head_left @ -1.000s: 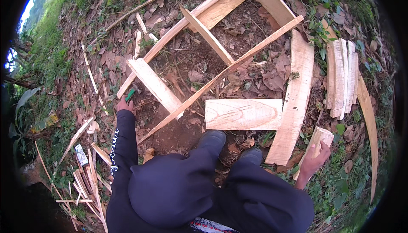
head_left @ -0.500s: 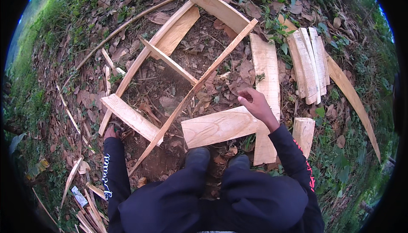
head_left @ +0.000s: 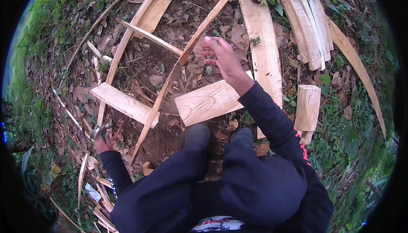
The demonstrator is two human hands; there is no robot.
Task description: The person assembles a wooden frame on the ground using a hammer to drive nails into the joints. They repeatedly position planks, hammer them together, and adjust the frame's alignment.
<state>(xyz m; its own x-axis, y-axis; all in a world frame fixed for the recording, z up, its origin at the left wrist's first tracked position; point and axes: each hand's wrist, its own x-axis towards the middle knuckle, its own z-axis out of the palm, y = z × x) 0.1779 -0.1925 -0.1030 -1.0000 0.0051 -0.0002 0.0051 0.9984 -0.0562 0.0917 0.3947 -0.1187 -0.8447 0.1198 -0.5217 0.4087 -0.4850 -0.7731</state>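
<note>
A wooden frame of planks lies on the ground before me, with a long side rail [head_left: 135,26], a long rough-edged strip [head_left: 187,52], a thin crosspiece [head_left: 153,38] and a short near board [head_left: 125,104]. Beside the frame's near left corner, my left hand [head_left: 103,143] is closed around a tool with a curved metal head and a green part [head_left: 102,130]; its exact kind is unclear. My right hand [head_left: 226,61] hovers right of the strip, empty, fingers apart and slightly bent. Below it lies a loose grained board [head_left: 212,100].
A wide plank [head_left: 263,46] lies to the right, near a stack of short boards [head_left: 306,29] and a curved slat [head_left: 359,71]. A wood block [head_left: 307,107] stands closer to me. Thin offcuts [head_left: 102,203] and a small pale packet [head_left: 92,192] lie at lower left.
My right hand has moved forward and left, toward the strip. The left hand has come away from the frame's corner, so its tool shows better. The whole view has shifted.
</note>
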